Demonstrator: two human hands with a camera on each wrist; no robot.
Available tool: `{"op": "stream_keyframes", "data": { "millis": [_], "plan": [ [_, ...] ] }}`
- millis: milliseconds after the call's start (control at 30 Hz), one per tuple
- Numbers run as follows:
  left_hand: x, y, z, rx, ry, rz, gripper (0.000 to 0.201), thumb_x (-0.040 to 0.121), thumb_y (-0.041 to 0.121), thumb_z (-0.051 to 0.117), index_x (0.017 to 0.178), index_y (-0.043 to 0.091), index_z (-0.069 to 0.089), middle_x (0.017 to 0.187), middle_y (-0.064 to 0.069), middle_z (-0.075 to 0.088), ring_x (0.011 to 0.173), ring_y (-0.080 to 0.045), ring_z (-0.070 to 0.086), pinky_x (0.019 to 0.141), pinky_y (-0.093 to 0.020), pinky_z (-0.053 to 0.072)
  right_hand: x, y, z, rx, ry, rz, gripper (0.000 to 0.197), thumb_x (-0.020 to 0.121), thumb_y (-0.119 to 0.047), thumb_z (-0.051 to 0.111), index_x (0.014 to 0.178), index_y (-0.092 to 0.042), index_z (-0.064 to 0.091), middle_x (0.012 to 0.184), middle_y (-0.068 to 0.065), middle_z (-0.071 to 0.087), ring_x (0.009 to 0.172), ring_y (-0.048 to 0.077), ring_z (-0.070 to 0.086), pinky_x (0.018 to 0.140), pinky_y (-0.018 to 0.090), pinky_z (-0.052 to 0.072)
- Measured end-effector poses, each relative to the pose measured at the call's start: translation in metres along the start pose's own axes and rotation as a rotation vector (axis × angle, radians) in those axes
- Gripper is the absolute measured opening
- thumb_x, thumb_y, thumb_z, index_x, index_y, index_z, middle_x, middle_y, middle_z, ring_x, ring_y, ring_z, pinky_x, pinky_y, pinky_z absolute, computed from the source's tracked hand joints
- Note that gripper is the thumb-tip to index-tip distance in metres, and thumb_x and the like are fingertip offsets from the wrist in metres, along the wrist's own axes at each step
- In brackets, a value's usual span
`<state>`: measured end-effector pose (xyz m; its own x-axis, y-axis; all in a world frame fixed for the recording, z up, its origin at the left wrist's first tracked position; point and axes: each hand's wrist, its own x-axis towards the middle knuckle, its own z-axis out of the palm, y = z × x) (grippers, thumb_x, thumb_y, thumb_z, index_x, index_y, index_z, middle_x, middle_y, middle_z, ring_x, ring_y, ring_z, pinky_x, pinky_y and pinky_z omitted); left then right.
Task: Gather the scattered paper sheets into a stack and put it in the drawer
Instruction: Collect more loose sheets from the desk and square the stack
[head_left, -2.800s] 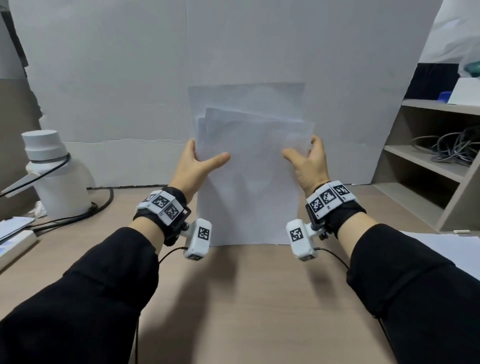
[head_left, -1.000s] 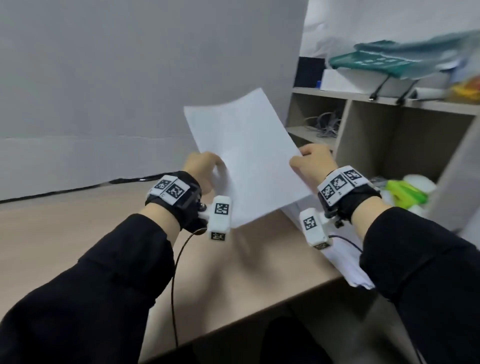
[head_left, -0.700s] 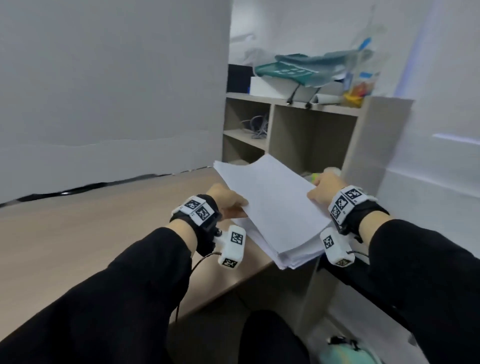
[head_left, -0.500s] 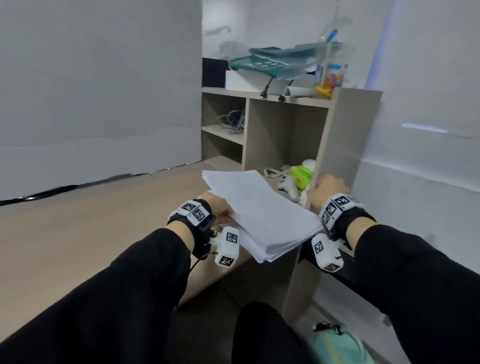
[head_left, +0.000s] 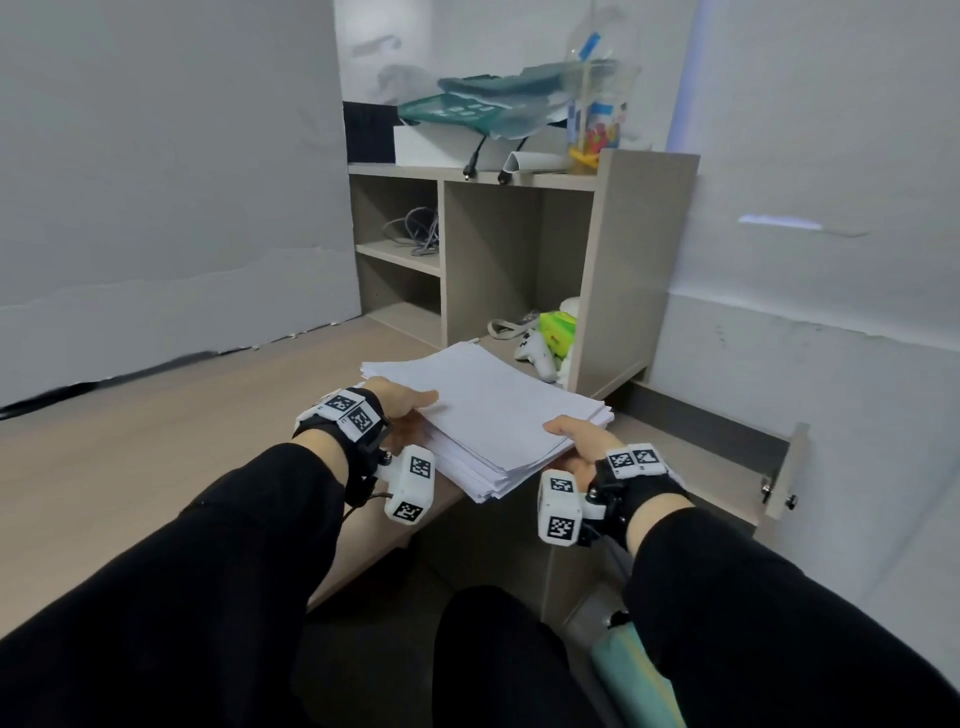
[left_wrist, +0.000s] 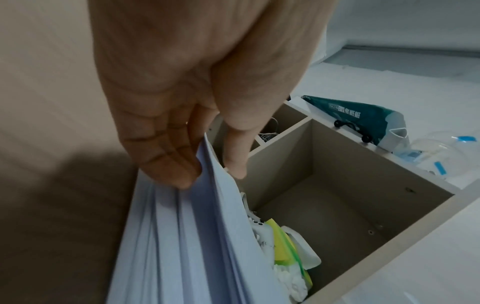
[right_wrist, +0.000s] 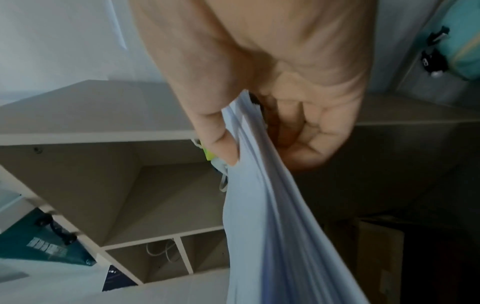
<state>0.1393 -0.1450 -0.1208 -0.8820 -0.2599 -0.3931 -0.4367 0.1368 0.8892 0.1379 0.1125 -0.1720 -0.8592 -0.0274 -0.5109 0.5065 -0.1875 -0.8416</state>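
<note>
A thick stack of white paper sheets (head_left: 488, 410) hangs flat over the desk's right end. My left hand (head_left: 400, 410) grips its left edge, thumb on top and fingers (left_wrist: 166, 162) underneath the stack (left_wrist: 187, 236). My right hand (head_left: 576, 441) pinches the near right edge of the stack (right_wrist: 272, 236), thumb on top and curled fingers (right_wrist: 309, 139) below. An open drawer (head_left: 727, 457) juts out to the right, just below desk height, with its front panel (head_left: 787, 473) at the far right. The stack's right corner lies over the drawer's inner end.
A beige shelf unit (head_left: 519, 249) stands behind the stack, holding cables, a white controller (head_left: 535, 353) and a green packet (head_left: 558, 332). A teal bag (head_left: 483, 106) and a clear jar sit on top. A teal backpack (head_left: 639, 675) lies on the floor below the drawer. The wooden desk (head_left: 156, 441) stretches left.
The stack went from upright on the desk to lying flat, and both hands carried it rightward and lower toward the drawer. My view swung right, and the drawer has come into sight.
</note>
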Motion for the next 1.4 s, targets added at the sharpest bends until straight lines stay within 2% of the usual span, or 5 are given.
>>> {"op": "stream_keyframes", "data": {
  "millis": [400,500,800,1233,1400],
  "plan": [
    [0.009,0.005,-0.106,-0.062,0.32,0.207,0.031,0.089,0.033,0.076,0.095,0.007,0.06,0.096,-0.007,0.055,0.079,-0.021,0.054,0.076,-0.035,0.052,-0.045,-0.078,0.082,-0.488,0.228,-0.884,0.017,0.078,0.001,0.059,0.069,-0.012,0.054,0.074,0.008,0.06,0.069,0.026,0.057,0.06,0.025,0.048],
    [0.009,0.0,-0.145,-0.117,0.279,0.329,0.078,0.084,0.047,0.079,0.141,0.003,0.047,0.125,-0.007,0.054,0.112,-0.023,0.052,0.104,-0.04,0.045,-0.063,-0.106,0.104,-0.441,0.087,-0.968,0.025,0.078,0.0,0.06,0.06,-0.014,0.05,0.057,0.002,0.047,0.05,0.015,0.042,0.042,0.017,0.034],
    [-0.048,-0.023,-0.257,-0.397,0.314,0.553,0.037,0.086,0.024,0.078,0.116,0.009,0.063,0.113,-0.009,0.074,0.097,-0.024,0.074,0.079,-0.035,0.061,-0.064,-0.113,0.222,-0.215,-0.375,-0.898,0.026,0.059,-0.005,0.066,0.084,0.0,0.065,0.076,0.013,0.054,0.071,0.023,0.053,0.067,0.037,0.045],
    [-0.158,-0.12,-0.416,-0.316,0.686,0.478,0.085,0.051,0.041,0.099,0.122,0.01,0.064,0.116,-0.009,0.075,0.1,-0.024,0.074,0.074,-0.035,0.059,-0.076,-0.035,0.388,-0.186,-0.757,-0.716,0.015,0.063,0.0,0.067,0.075,-0.006,0.058,0.077,0.01,0.048,0.074,0.02,0.048,0.072,0.034,0.042],
    [-0.174,-0.13,-0.424,-0.218,0.846,0.589,0.034,0.081,0.009,0.08,0.112,0.002,0.067,0.111,-0.019,0.073,0.09,-0.025,0.072,0.088,-0.041,0.058,-0.069,-0.019,0.414,-0.276,-0.821,-0.737,0.018,0.056,-0.01,0.067,0.075,-0.008,0.068,0.072,0.004,0.064,0.07,0.02,0.059,0.067,0.029,0.046]
  ]
}}
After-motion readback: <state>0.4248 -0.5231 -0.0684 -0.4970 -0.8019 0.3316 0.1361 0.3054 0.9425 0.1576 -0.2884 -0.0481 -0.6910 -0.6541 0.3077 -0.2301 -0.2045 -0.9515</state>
